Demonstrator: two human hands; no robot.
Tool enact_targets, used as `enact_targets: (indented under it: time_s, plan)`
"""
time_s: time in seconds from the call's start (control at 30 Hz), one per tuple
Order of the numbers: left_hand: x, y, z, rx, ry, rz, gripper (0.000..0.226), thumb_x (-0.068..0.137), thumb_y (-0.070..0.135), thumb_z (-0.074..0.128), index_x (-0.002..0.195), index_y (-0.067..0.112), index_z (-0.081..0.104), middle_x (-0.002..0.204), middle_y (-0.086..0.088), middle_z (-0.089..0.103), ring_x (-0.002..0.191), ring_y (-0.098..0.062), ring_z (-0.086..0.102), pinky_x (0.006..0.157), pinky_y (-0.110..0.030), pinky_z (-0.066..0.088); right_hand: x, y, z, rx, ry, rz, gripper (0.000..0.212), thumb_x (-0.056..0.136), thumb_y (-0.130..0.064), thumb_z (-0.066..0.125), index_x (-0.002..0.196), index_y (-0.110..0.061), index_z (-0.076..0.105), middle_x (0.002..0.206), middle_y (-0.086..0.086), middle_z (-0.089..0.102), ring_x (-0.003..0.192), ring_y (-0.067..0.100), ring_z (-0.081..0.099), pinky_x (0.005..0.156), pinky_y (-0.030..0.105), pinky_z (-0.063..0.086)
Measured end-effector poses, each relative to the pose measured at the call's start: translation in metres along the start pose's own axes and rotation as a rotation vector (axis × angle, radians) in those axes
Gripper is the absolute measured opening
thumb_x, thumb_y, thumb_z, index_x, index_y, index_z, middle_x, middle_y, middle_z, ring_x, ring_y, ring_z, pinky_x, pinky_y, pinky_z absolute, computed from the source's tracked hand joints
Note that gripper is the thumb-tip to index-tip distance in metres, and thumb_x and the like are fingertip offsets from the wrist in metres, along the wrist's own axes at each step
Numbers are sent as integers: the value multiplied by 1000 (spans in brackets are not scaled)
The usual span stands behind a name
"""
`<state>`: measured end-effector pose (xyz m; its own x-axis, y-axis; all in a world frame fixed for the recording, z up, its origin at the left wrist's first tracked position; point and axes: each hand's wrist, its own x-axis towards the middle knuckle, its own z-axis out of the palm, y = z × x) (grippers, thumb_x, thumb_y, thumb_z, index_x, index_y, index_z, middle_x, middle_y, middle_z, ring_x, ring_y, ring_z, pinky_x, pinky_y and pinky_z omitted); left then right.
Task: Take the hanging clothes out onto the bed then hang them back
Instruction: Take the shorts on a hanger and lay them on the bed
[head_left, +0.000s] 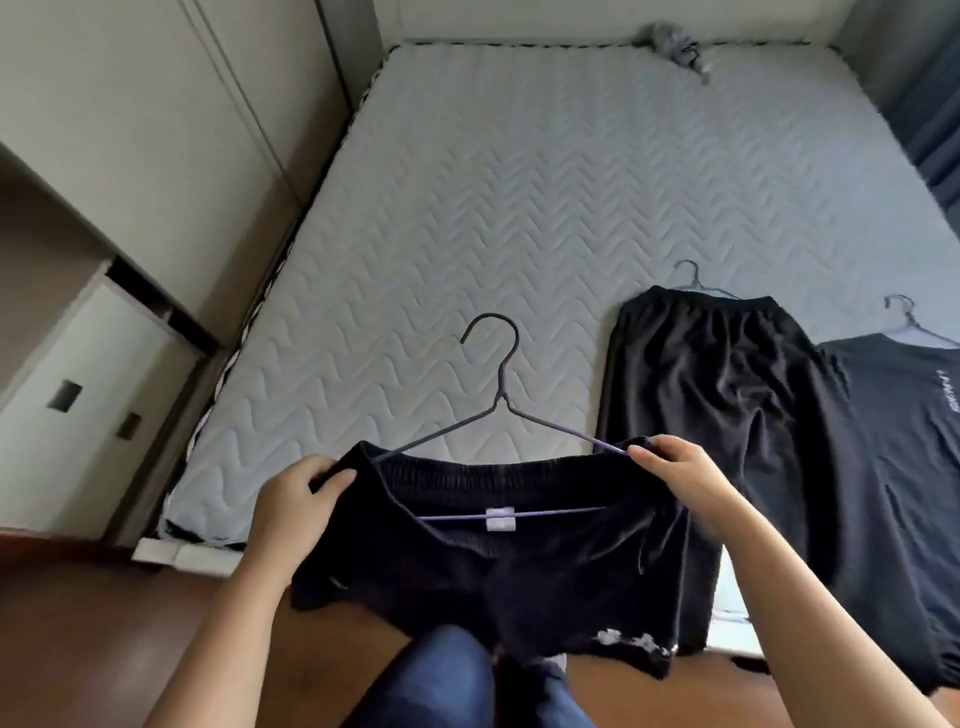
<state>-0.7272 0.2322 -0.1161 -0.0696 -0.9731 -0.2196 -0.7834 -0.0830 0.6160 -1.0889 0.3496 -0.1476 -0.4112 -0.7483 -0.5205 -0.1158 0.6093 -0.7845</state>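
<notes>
I hold a pair of black shorts (498, 566) on a thin dark wire hanger (501, 384) above the near edge of the bed (467, 208). My left hand (296, 499) grips the left end of the waistband. My right hand (680, 473) pinches the right end of the waistband together with the hanger's arm. The hanger's bar runs inside the waistband, and its hook points away from me. Another pair of black shorts (727, 415) on a hanger lies flat on the bed to the right. Beside it lies a dark T-shirt (904, 467) on a hanger.
A grey crumpled cloth (675, 47) lies at the bed's far edge. Light cabinet doors (156, 130) stand along the left, with a white drawer unit (78, 415) below. Dark curtains (930, 114) hang at the far right. The wooden floor (104, 623) and my legs in jeans (447, 680) fill the bottom.
</notes>
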Motion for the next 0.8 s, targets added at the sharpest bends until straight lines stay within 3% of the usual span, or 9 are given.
enact_targets:
  time_s: [0.07,0.2,0.33,0.43,0.57,0.7,0.8]
  plan:
    - [16,-2,4,17,12,-34,10,85,22,61,86,13,64,80,1,62,82,-19,55,67,-29,36,20,-7,3,-29,-36,13,11,88,-24,60,80,-17,63,67,-4,61,64,11,58,51,11,45]
    - [65,-4,20,30,5,-86,18,87,25,59,93,9,63,85,-2,61,84,-22,56,71,-31,38,59,-15,11,-75,-84,62,14,87,-29,60,78,-18,61,70,-3,62,66,12,59,60,20,44]
    - [134,-2,44,49,-21,-63,22,89,26,56,98,6,62,92,-5,63,85,-19,53,74,-30,38,104,-22,16,-92,-119,122,15,82,-26,67,92,-16,62,89,3,67,81,17,63,76,27,50]
    - [191,3,69,89,-50,-54,28,91,28,53,104,4,61,102,-11,65,92,-26,57,76,-30,39,145,-30,17,-91,-92,155,11,82,-26,68,88,-21,61,94,5,66,88,20,62,88,34,48]
    - [260,10,107,135,-77,-21,32,92,29,50,109,3,59,108,-15,64,100,-32,57,80,-33,39,202,-35,17,-57,-72,170,6,86,-17,62,91,-17,58,94,7,63,84,20,60,81,30,48]
    - [329,22,151,167,-100,35,33,93,30,49,109,3,57,108,-16,63,99,-32,56,79,-33,39,275,-19,19,-134,52,167,22,89,-12,57,109,-2,57,108,20,63,92,26,58,89,39,46]
    - [381,22,190,197,-75,77,33,93,30,48,108,2,57,106,-15,62,97,-32,56,77,-34,39,337,-2,29,-175,195,151,27,90,-15,56,113,-2,56,111,20,62,91,23,53,82,34,43]
